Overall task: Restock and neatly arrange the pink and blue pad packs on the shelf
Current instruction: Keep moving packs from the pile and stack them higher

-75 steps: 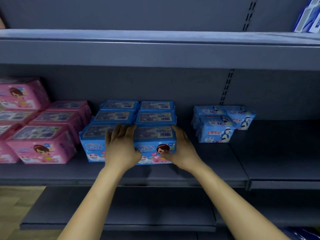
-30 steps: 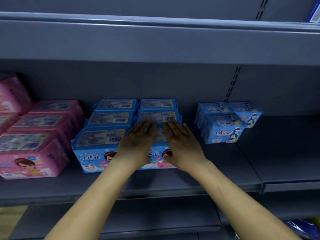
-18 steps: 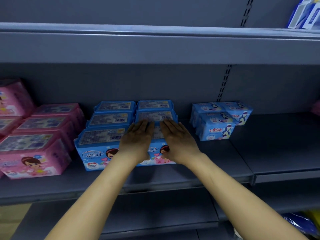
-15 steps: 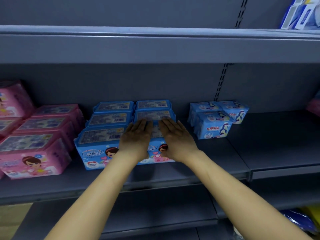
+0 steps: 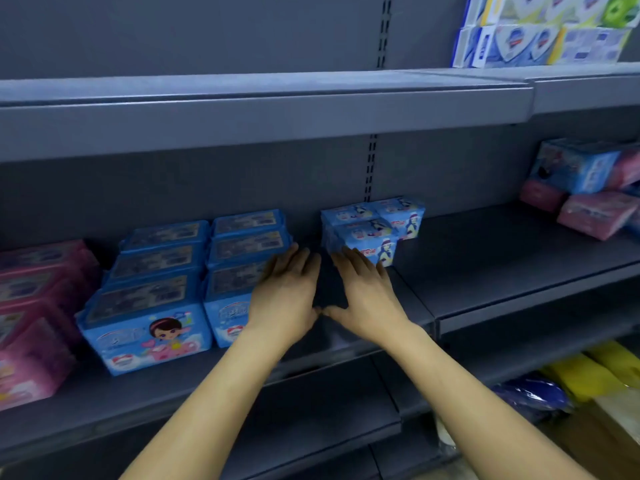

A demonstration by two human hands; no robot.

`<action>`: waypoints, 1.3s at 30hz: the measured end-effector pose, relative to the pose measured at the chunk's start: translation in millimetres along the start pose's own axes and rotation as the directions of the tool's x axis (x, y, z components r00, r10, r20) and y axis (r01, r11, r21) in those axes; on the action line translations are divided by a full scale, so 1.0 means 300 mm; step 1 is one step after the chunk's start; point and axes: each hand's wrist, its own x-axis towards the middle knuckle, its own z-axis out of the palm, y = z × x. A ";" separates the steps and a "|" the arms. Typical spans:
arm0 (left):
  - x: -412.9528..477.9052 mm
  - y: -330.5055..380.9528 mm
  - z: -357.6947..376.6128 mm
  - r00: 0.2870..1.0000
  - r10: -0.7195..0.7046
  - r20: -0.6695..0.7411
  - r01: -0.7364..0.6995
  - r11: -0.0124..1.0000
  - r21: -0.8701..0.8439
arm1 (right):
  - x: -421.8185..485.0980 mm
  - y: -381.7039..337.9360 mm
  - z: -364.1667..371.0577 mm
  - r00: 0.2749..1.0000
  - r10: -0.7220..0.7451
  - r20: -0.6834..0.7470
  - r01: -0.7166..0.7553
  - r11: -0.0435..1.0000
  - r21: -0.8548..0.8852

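Two rows of blue pad packs [image 5: 149,303] stand on the grey shelf [image 5: 485,271], with pink pad packs [image 5: 38,306] to their left. My left hand [image 5: 284,299] is flat with straight fingers, just right of the front blue pack in the right row [image 5: 228,299] and partly in front of it. My right hand [image 5: 367,296] is also flat and open, over bare shelf, its fingertips close to a small cluster of light-blue packs [image 5: 374,226]. Both thumbs nearly meet. Neither hand holds anything.
More pink and blue packs [image 5: 588,188] are piled at the shelf's far right. White and blue boxes [image 5: 540,29] sit on the shelf above. Below right lie yellow [image 5: 595,372] and dark blue bags [image 5: 533,396]. A lower shelf edge [image 5: 311,427] juts out under my arms.
Both hands have lifted off the front right blue pack and shifted right, into the gap beside it. My view has swung right, bringing the far-right packs and upper boxes into sight.
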 end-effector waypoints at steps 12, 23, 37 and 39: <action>0.252 0.502 0.050 0.977 0.212 -0.024 -0.213 0.970 -0.116 | -0.165 0.481 -0.148 0.982 0.179 -0.056 -0.177 0.983 0.041; 0.467 1.013 0.101 0.950 0.313 0.011 -0.305 0.931 -0.201 | -0.324 0.976 -0.291 0.947 0.315 -0.064 -0.310 0.948 0.069; 0.708 1.302 0.191 0.927 0.361 0.101 -0.294 0.867 -0.402 | -0.355 1.328 -0.317 0.845 0.516 -0.139 -0.452 0.830 0.328; 0.770 1.339 0.213 0.927 0.364 0.094 -0.284 0.841 -0.460 | -0.333 1.389 -0.323 0.822 0.552 -0.141 -0.473 0.799 0.371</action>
